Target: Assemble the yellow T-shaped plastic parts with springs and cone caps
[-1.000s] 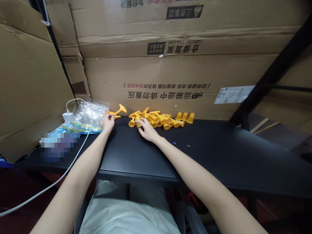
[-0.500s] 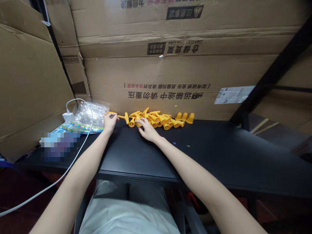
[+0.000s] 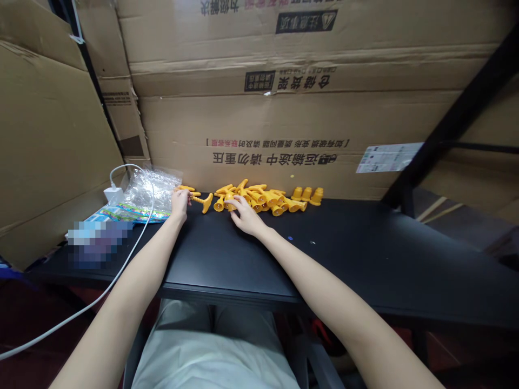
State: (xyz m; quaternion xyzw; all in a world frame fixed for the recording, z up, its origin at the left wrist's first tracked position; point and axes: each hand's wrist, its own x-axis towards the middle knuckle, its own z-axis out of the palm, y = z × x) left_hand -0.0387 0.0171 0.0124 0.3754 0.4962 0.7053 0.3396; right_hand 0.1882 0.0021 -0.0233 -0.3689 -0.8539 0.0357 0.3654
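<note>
My left hand [image 3: 179,205] is closed round the shaft end of a yellow T-handled screw [image 3: 207,203], whose crossbar points right and leans over. Behind those fingers lie more yellow handle pieces [image 3: 185,188], partly covered by the hand. My right hand [image 3: 246,216] rests at the front of a heap of yellow parts [image 3: 259,198], with its fingers curled on a yellow bell-shaped cup [image 3: 229,203]. The heap mixes T-handles and flared cups lying on their sides, touching the right fingertips.
Stacked yellow cups [image 3: 307,195] stand upright right of the heap. At left are a clear plastic bag [image 3: 152,189], a white charger [image 3: 113,193] and its cable [image 3: 140,237] crossing the black table [image 3: 227,270]. A cardboard wall [image 3: 275,119] closes off the back.
The left hand has drawn slightly left and its T-handle has tilted, the crossbar dropping lower. Yellow pieces behind that hand show more. The right hand stays about where it was.
</note>
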